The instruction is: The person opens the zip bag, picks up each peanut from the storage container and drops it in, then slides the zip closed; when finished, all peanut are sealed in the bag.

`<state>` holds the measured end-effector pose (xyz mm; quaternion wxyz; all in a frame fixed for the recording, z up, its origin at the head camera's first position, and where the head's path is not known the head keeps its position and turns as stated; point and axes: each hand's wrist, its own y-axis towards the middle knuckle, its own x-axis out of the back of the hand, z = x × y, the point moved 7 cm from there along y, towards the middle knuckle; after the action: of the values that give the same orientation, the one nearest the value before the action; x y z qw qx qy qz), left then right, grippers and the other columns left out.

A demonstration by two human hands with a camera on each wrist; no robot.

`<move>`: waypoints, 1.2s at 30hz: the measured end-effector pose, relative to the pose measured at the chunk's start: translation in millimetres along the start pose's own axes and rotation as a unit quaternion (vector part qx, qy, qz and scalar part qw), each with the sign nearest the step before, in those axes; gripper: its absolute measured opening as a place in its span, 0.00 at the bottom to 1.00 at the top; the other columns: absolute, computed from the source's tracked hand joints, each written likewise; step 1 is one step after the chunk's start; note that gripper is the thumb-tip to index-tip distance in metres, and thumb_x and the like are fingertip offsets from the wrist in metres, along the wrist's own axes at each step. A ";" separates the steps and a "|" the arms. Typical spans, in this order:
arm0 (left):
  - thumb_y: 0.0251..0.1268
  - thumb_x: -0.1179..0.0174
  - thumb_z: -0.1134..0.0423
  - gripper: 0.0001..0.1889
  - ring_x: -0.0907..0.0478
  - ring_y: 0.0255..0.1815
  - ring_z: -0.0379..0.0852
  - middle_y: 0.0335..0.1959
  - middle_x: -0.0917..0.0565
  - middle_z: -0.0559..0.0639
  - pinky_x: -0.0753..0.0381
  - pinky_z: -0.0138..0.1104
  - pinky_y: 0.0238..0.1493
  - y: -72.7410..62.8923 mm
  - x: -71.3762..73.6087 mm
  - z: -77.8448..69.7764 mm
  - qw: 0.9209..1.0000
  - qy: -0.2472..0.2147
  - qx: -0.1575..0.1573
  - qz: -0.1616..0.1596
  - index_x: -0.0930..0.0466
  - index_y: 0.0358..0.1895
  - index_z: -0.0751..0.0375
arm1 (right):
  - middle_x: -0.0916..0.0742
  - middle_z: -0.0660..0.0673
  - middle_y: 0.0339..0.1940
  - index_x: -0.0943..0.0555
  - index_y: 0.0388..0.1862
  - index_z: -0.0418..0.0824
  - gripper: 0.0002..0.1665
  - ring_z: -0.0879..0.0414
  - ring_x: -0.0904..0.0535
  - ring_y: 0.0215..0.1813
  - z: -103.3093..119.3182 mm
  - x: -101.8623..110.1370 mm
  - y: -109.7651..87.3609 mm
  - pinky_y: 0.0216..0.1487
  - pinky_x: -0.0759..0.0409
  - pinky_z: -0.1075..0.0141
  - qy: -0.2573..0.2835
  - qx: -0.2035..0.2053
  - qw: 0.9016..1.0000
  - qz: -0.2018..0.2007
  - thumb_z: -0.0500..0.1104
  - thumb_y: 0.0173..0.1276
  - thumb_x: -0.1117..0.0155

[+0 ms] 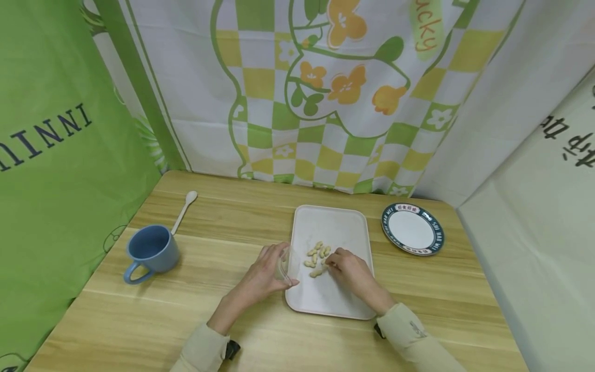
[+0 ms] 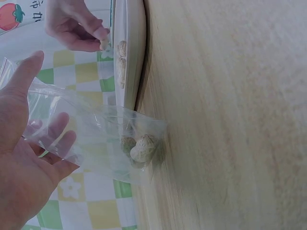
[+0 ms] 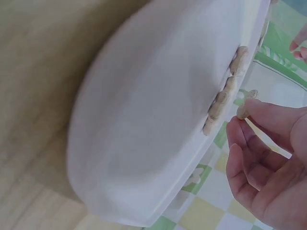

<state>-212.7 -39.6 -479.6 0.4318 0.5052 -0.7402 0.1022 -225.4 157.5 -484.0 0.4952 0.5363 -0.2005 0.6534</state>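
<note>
Pinching hand: right hand (image 1: 352, 272), lower right of centre in the head view; thumb and fingertips pressed together on a single peanut (image 3: 242, 112), raised off the tray.
Bag hand: left hand (image 1: 264, 275), lower centre of the head view; gripping a clear bag (image 2: 98, 132), thumb and fingers spread apart at its mouth.
Bag contents: bagged peanuts (image 2: 144, 148) at the bottom, lower centre of the left wrist view; exact count cannot be told.
Tray: white tray (image 1: 331, 221), right of centre in the head view, flat on the wooden table (image 1: 269, 336).
Loose peanuts: peanut cluster (image 1: 314, 259) on the tray, near the frame's centre, between both hands.
Mug: blue mug (image 1: 155, 250), left of frame, upright, handle toward the lower left.
Spoon: pale spoon (image 1: 184, 214), upper left of the table, handle end at the mug; contact cannot be confirmed.
Plate: dark-rimmed plate (image 1: 412, 230), right of frame, apart from the tray.
Backdrop: checked curtain (image 1: 321, 129), upper centre; green cloth (image 1: 51, 206), left edge.
</note>
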 end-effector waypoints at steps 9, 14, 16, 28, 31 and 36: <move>0.47 0.25 0.52 0.46 0.33 0.58 0.49 0.56 0.27 0.55 0.23 0.42 0.55 -0.4 -0.6 0.2 1.000 -0.002 0.001 0.002 0.40 0.68 0.62 | 0.17 0.50 0.31 0.15 0.33 0.40 0.07 0.58 0.22 0.32 9.8 11.1 2.4 0.33 0.19 0.65 0.011 0.025 0.999 -0.036 0.32 0.55 0.27; 0.46 0.25 0.53 0.46 0.32 0.57 0.49 0.56 0.27 0.55 0.23 0.42 0.54 -0.6 -1.1 0.5 1.000 -0.005 0.001 0.003 0.40 0.68 0.62 | 0.17 0.50 0.33 0.14 0.34 0.40 0.08 0.59 0.22 0.34 19.7 20.7 5.1 0.33 0.20 0.66 0.028 0.044 0.997 -0.056 0.32 0.56 0.27; 0.46 0.25 0.53 0.46 0.33 0.57 0.49 0.56 0.27 0.55 0.23 0.41 0.54 -0.5 -1.2 0.7 1.000 -0.005 0.002 0.003 0.40 0.68 0.62 | 0.17 0.50 0.33 0.15 0.35 0.40 0.08 0.59 0.21 0.34 24.3 25.1 6.6 0.33 0.20 0.66 0.037 0.053 0.996 -0.064 0.32 0.56 0.27; 0.46 0.24 0.52 0.46 0.32 0.56 0.49 0.55 0.26 0.55 0.23 0.43 0.53 1.4 -2.4 1.0 1.000 -0.010 -0.008 0.000 0.38 0.67 0.64 | 0.17 0.49 0.36 0.16 0.36 0.39 0.08 0.59 0.21 0.38 48.5 49.1 10.8 0.36 0.19 0.67 0.059 0.111 0.985 -0.119 0.31 0.57 0.29; 0.46 0.24 0.53 0.46 0.31 0.56 0.49 0.55 0.26 0.55 0.23 0.43 0.53 1.4 -2.2 0.7 1.000 -0.014 -0.006 -0.001 0.38 0.67 0.64 | 0.17 0.49 0.36 0.15 0.36 0.39 0.08 0.59 0.21 0.38 56.9 54.2 11.8 0.37 0.19 0.67 0.064 0.132 0.981 -0.126 0.31 0.57 0.29; 0.46 0.24 0.54 0.45 0.32 0.58 0.50 0.57 0.27 0.56 0.23 0.44 0.54 1.6 -2.5 -0.2 1.000 -0.018 -0.006 0.002 0.39 0.67 0.65 | 0.17 0.48 0.36 0.15 0.38 0.39 0.10 0.58 0.21 0.37 70.9 59.0 13.9 0.36 0.20 0.68 0.058 0.164 0.977 -0.126 0.31 0.57 0.29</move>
<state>-213.7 -37.1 -480.9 0.4211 0.5031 -0.7494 0.0894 -197.9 120.8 -402.8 0.4901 0.5924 0.0076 0.6394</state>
